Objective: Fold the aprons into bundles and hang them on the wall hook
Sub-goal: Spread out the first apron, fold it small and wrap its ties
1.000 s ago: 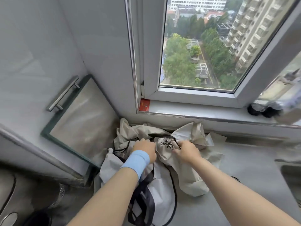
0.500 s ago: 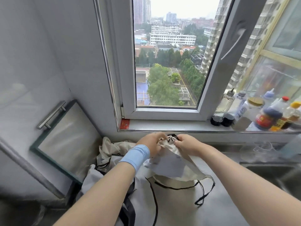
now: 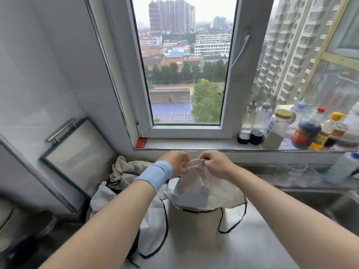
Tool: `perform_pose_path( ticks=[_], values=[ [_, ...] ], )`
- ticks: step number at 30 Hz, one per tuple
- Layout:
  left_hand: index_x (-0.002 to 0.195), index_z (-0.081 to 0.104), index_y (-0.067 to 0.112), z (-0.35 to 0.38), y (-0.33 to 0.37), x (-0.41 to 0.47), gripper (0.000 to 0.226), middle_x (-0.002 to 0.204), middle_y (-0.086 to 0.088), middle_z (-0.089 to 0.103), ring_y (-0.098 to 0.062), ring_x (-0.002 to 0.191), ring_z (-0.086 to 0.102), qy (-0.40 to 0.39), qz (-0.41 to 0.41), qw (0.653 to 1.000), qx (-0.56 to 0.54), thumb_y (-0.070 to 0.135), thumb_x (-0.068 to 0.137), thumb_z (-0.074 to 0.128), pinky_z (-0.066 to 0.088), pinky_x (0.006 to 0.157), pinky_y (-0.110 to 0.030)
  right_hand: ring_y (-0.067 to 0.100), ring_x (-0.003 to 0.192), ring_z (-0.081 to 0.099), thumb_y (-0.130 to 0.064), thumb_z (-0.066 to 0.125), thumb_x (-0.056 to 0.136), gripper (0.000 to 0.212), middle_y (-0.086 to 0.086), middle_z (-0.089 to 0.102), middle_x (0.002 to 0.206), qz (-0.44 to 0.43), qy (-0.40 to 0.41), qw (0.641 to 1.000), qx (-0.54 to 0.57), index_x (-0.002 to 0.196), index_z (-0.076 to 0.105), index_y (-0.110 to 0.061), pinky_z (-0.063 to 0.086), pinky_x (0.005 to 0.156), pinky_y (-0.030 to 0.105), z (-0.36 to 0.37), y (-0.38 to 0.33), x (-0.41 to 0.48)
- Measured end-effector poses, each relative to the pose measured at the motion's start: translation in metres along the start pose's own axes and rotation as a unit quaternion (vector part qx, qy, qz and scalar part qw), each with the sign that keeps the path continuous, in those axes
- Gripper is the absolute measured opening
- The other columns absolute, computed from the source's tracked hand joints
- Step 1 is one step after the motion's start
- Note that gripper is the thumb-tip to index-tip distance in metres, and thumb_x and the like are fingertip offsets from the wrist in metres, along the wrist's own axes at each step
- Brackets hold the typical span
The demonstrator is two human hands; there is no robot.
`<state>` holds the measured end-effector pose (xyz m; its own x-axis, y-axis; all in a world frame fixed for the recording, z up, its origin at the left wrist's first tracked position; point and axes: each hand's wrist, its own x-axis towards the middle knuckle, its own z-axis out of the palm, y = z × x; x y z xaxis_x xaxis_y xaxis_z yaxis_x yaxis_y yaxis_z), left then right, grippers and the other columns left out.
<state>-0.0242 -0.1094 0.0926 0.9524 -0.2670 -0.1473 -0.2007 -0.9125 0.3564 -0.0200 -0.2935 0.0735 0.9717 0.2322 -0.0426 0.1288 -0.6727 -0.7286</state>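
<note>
Thin off-white fabric apron w/ black piping (image 3: 204, 193) hangs over the bare steel counter (image 3: 258, 243), just below the window sill; its lower part seems to reach the counter. Both hands are clamped on its bunched top edge. The left hand (image 3: 175, 162), w/ blue wristband, pinches it, and the right hand (image 3: 214, 164) pinches right beside, knuckles nearly touching.

Cloth looks light, limp and prob. a bit crinkly. It likely won't hold a crease, so folds need a palm pressing them flat. Best hold: top hem corners. The black tie loop (image 3: 232, 224) dangles at right and could snag.

A heap of similar pale aprons (image 3: 124, 171) lies just to the left. Open room is in front and to the right, up to the sink rim (image 3: 318, 193). Sauce bottles (image 3: 307, 131) on the sill are near. A glass panel w/ metal handle (image 3: 79, 156) leans on the left wall. Hook not in view.
</note>
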Motion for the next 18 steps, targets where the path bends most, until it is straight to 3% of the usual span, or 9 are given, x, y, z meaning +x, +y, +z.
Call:
perform_pose_path(
  ticks=[4, 7, 9, 11, 13, 15, 18],
  values=[
    [0.094, 0.071, 0.022, 0.005, 0.012, -0.016, 0.016, 0.093, -0.001, 0.068, -0.023, 0.090, 0.061, -0.005, -0.041, 0.999, 0.012, 0.024, 0.092, 0.055, 0.046, 0.077, -0.027, 0.020, 0.079, 0.059, -0.006, 0.046, 0.082, 0.025, -0.005, 0.062, 0.076, 0.033, -0.068, 0.994, -0.085, 0.069, 0.059, -0.023, 0.047, 0.068, 0.028, -0.010, 0.006, -0.010],
    [0.095, 0.066, 0.019, 0.003, 0.026, -0.026, 0.021, 0.081, -0.001, 0.062, -0.025, 0.085, 0.059, -0.061, -0.054, 0.996, 0.034, 0.029, 0.098, 0.047, 0.044, 0.073, -0.028, 0.027, 0.085, 0.061, -0.012, 0.047, 0.081, 0.016, 0.002, 0.065, 0.086, 0.040, -0.121, 0.963, -0.239, 0.080, 0.062, -0.019, 0.049, 0.072, 0.031, -0.018, 0.005, -0.025],
    [0.092, 0.065, 0.022, -0.001, 0.035, -0.030, 0.021, 0.082, -0.001, 0.060, -0.025, 0.086, 0.058, -0.074, -0.061, 0.994, 0.059, 0.034, 0.097, 0.049, 0.046, 0.075, -0.030, 0.025, 0.090, 0.061, -0.017, 0.049, 0.079, 0.026, 0.000, 0.066, 0.097, 0.002, -0.130, 0.969, -0.209, 0.102, 0.062, -0.021, 0.050, 0.075, 0.032, -0.015, 0.000, -0.033],
    [0.079, 0.059, 0.021, -0.007, 0.044, -0.036, 0.025, 0.071, 0.001, 0.054, -0.022, 0.074, 0.053, -0.070, -0.060, 0.994, 0.054, 0.042, 0.093, 0.056, 0.041, 0.066, -0.030, 0.017, 0.089, 0.061, -0.023, 0.056, 0.080, 0.032, -0.005, 0.065, 0.099, -0.050, -0.123, 0.987, -0.090, 0.111, 0.061, -0.027, 0.049, 0.075, 0.029, -0.011, -0.008, -0.042],
    [0.075, 0.057, 0.019, -0.018, 0.049, -0.046, 0.031, 0.066, 0.002, 0.052, -0.020, 0.065, 0.047, -0.074, -0.051, 0.995, 0.051, 0.047, 0.084, 0.066, 0.037, 0.058, -0.029, 0.008, 0.073, 0.058, -0.027, 0.063, 0.086, 0.007, -0.010, 0.063, 0.081, -0.080, -0.111, 0.990, -0.023, 0.093, 0.064, -0.028, 0.045, 0.064, 0.025, -0.008, -0.013, -0.045],
    [0.074, 0.055, 0.018, -0.026, 0.045, -0.058, 0.033, 0.067, 0.003, 0.052, -0.018, 0.061, 0.047, -0.100, -0.058, 0.990, 0.081, 0.045, 0.075, 0.075, 0.037, 0.055, -0.027, 0.012, 0.062, 0.049, -0.022, 0.059, 0.093, 0.024, -0.009, 0.055, 0.065, -0.080, -0.098, 0.991, -0.029, 0.070, 0.058, -0.025, 0.037, 0.055, 0.024, -0.010, -0.014, -0.048],
    [0.074, 0.063, 0.019, -0.029, 0.033, -0.072, 0.024, 0.067, 0.001, 0.053, -0.022, 0.063, 0.047, -0.079, -0.096, 0.988, 0.094, 0.041, 0.085, 0.065, 0.038, 0.058, -0.027, 0.020, 0.069, 0.050, -0.015, 0.052, 0.095, 0.024, 0.000, 0.056, 0.068, -0.038, -0.092, 0.994, -0.052, 0.074, 0.063, -0.011, 0.037, 0.057, 0.027, -0.017, -0.015, -0.057]
  ],
)
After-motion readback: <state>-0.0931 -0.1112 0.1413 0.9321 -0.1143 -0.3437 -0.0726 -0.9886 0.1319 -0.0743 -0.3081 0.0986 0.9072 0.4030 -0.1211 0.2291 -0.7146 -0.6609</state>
